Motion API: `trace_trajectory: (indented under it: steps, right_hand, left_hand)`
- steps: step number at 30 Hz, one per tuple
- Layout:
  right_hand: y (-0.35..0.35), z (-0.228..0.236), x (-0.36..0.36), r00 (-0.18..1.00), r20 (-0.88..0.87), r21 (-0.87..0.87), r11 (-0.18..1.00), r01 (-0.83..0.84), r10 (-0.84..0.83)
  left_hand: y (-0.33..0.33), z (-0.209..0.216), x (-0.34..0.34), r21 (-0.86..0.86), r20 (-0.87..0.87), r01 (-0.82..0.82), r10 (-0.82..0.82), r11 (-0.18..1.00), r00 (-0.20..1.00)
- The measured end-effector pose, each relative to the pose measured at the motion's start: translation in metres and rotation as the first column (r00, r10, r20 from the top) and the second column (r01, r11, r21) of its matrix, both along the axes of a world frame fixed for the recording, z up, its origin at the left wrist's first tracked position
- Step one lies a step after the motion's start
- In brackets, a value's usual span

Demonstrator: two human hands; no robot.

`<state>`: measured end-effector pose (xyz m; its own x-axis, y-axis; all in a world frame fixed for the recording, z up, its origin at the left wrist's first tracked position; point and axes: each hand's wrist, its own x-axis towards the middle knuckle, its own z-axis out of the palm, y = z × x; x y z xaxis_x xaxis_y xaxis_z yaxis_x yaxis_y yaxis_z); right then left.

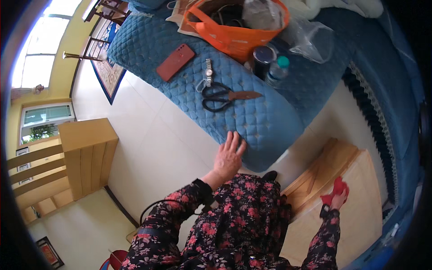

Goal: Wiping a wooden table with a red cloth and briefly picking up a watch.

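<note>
My left hand [228,157] rests flat with fingers apart on the near edge of a blue quilted bed cover [252,112]. It holds nothing. My right hand [338,198] is closed on a red cloth [335,187] and presses it on the top of a light wooden cabinet [355,216]. Farther up the bed lie black-handled scissors [222,96], a silver wristwatch [208,69] and a red phone [175,61]. Both arms wear dark sleeves with a red flower print.
An orange bag [234,31] with things inside stands on the bed beside a dark can [263,58], a small bottle with a teal cap [277,69] and a clear plastic bag [310,38]. A wooden shelf unit [85,153] stands at left on the pale tiled floor [157,148].
</note>
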<state>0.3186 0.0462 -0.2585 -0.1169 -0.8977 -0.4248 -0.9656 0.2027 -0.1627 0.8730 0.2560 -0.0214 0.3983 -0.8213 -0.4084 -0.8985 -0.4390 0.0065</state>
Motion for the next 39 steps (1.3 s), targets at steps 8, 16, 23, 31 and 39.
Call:
trace_trajectory:
  steps: [8,16,23,31,39]
  right_hand:
    - [0.074,0.111,0.087,0.994,0.103,0.64,0.763,-0.091,0.033]
    - [0.116,0.115,0.117,0.976,0.169,0.713,0.667,-0.219,0.14]
    - [0.103,0.154,0.185,0.974,0.06,0.743,0.641,-0.19,0.218]
    - [0.137,0.121,0.126,0.955,0.085,0.745,0.618,-0.251,0.285]
    - [0.161,0.113,0.118,0.973,0.125,0.7,0.678,-0.225,0.193]
  left_hand:
    - [0.021,0.001,0.031,-0.163,-0.177,-0.013,-0.016,0.986,0.984]
    - [0.021,0.006,0.067,-0.298,-0.38,0.03,-0.148,0.954,0.913]
    - [0.017,0.016,0.083,-0.405,-0.542,-0.141,-0.113,0.904,0.833]
    - [-0.025,0.05,0.187,-0.597,-0.404,-0.499,0.301,0.629,0.864]
    - [-0.057,0.021,0.222,-0.556,-0.19,-0.459,0.431,0.693,0.882]
